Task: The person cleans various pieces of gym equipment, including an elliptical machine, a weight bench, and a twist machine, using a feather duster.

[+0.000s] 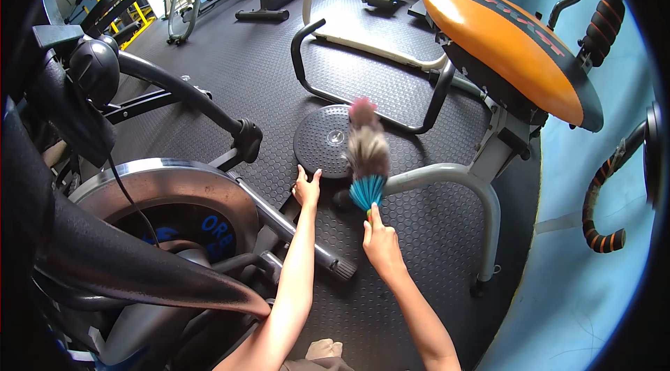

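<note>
My right hand is closed around the handle of a duster with turquoise, grey and pink tufts. Motion blurs its upper tufts, which overlap the right side of a round, dark balance disc with a studded top and a small pale emblem. At the disc's near rim is my left hand, its thumb and fingers gripping the edge. Part of the disc's right side is hidden behind the duster.
An exercise bike's flywheel and frame crowd the left. To the right stands a bench with an orange pad and grey legs, beside a blue wall. Black padded bars reach close behind the disc. Dark textured flooring lies below.
</note>
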A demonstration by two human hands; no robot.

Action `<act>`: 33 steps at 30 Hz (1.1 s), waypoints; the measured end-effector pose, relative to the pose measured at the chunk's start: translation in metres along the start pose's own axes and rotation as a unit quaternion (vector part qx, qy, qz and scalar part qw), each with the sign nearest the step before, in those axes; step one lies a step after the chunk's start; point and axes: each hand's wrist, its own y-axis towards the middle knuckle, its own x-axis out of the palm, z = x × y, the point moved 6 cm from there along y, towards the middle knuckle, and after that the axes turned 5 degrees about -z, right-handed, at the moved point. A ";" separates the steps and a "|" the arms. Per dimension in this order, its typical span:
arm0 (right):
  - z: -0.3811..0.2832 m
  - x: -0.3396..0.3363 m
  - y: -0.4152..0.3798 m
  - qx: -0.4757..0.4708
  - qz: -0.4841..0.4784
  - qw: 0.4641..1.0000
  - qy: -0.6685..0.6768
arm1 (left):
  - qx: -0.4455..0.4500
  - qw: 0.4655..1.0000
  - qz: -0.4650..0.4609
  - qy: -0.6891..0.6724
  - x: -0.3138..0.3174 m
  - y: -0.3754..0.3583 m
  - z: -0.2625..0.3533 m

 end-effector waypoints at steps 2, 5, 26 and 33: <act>0.007 -0.004 -0.010 -0.023 -0.001 1.000 -0.010 | -0.003 1.000 -0.006 0.001 0.005 0.003 -0.006; 0.006 -0.022 -0.031 -0.178 0.037 0.981 0.062 | 0.001 1.000 -0.013 0.010 0.001 0.004 -0.003; 0.063 -0.080 -0.166 0.009 -0.083 0.987 0.135 | 0.079 0.983 0.000 0.166 0.004 -0.009 0.014; 0.132 -0.105 -0.256 0.206 -0.149 0.912 0.323 | 0.173 0.922 0.069 0.339 0.013 -0.037 0.045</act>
